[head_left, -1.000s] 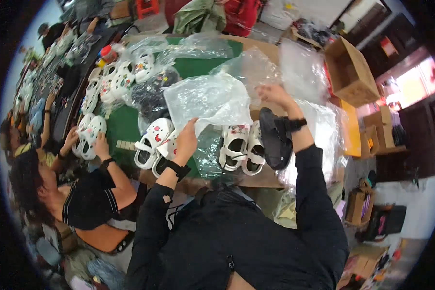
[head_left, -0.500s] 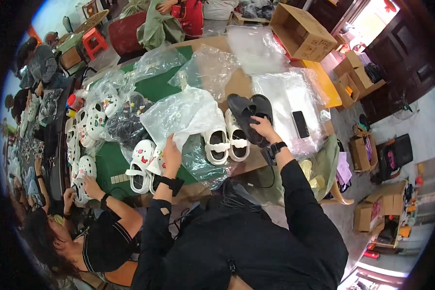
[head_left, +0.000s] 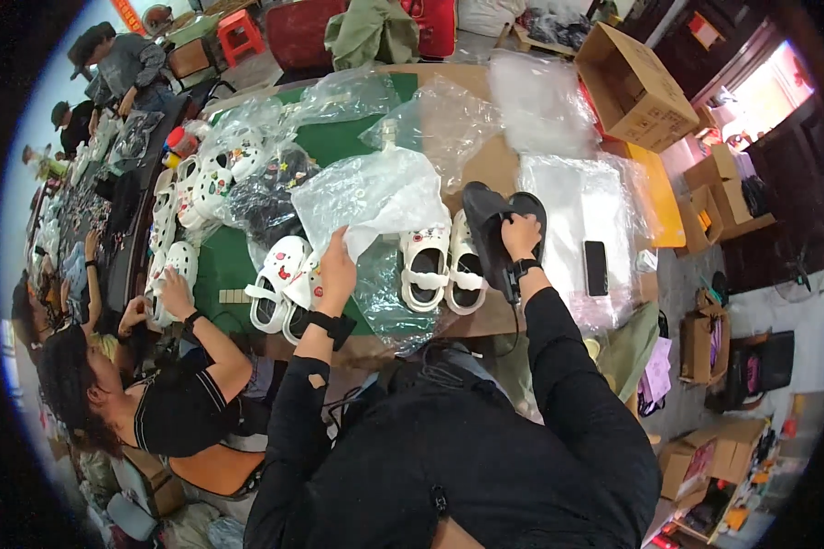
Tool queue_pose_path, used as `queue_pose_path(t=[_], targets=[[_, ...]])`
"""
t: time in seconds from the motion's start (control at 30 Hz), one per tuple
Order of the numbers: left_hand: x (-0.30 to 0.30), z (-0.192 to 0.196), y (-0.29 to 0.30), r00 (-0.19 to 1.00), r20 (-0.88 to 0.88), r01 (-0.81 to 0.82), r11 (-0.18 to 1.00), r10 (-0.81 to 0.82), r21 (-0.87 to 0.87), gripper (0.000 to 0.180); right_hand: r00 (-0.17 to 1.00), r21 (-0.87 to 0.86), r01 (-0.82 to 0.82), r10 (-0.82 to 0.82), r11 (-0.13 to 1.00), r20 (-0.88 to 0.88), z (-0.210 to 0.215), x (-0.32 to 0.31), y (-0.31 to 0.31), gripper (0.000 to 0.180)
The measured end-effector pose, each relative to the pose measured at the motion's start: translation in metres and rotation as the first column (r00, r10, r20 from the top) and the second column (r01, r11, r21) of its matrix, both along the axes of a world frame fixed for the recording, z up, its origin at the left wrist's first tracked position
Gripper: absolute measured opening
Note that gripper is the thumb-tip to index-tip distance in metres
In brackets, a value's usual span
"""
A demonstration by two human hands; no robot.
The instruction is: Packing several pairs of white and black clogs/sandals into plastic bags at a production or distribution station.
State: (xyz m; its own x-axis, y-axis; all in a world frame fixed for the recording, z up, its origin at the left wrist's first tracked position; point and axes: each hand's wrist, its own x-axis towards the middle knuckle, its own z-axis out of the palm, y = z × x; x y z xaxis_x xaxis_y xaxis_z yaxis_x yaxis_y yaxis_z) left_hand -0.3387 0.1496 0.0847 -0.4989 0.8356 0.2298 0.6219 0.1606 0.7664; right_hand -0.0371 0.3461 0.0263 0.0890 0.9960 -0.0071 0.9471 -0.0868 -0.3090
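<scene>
My left hand [head_left: 337, 279] pinches the near edge of a clear plastic bag [head_left: 366, 197], which spreads away from it over the table. With its fingers in the foot opening, my right hand [head_left: 522, 236] grips a black slide sandal [head_left: 533, 209]. A second black slide [head_left: 487, 224] lies tilted against it on the left. Between my hands stand two white clogs, one [head_left: 425, 270] nearer the bag and the other [head_left: 466, 265] partly covered by the black slide. Another white pair with red charms [head_left: 279, 265] sits left of my left wrist.
A phone [head_left: 595, 268] rests on a stack of clear plastic bags [head_left: 558, 220] at the right. To the left, a person [head_left: 142, 384] handles a white clog [head_left: 176, 267]. More charm-covered clogs [head_left: 212, 192] and an open cardboard box [head_left: 634, 87] stand farther back.
The view has shifted, carrying the table scene rightward. My right hand now reaches into the right-hand black slide, and the two slides have spread apart. My left hand still holds the bag.
</scene>
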Motion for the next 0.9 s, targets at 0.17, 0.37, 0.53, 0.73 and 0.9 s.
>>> queue_pose_path(t=[0.17,0.37,0.53,0.73,0.9], targets=[[0.007,0.008,0.011,0.998,-0.051,-0.02,0.997,0.024,0.074,0.033,0.997,0.175,0.065,-0.055,0.982,-0.062,-0.006,-0.022,-0.056,0.039],[0.009,-0.008,0.017,0.997,-0.023,-0.073,0.996,0.072,-0.056,0.033,0.717,0.158,-0.651,0.67,0.742,-0.193,0.018,-0.056,-0.124,0.037],[0.0,-0.011,0.012,0.992,-0.02,-0.127,0.992,0.126,-0.025,0.033,0.738,-0.179,-0.663,0.675,0.727,0.008,0.011,-0.068,-0.114,0.042],[-0.019,-0.011,0.003,0.978,0.041,-0.207,0.978,0.206,0.036,0.035,0.776,-0.159,-0.607,0.536,0.779,-0.332,-0.026,-0.07,-0.097,0.033],[-0.029,-0.012,-0.011,0.961,0.073,-0.273,0.957,0.266,0.099,0.034,0.841,0.082,-0.467,0.471,0.88,-0.267,-0.029,-0.069,-0.102,0.021]])
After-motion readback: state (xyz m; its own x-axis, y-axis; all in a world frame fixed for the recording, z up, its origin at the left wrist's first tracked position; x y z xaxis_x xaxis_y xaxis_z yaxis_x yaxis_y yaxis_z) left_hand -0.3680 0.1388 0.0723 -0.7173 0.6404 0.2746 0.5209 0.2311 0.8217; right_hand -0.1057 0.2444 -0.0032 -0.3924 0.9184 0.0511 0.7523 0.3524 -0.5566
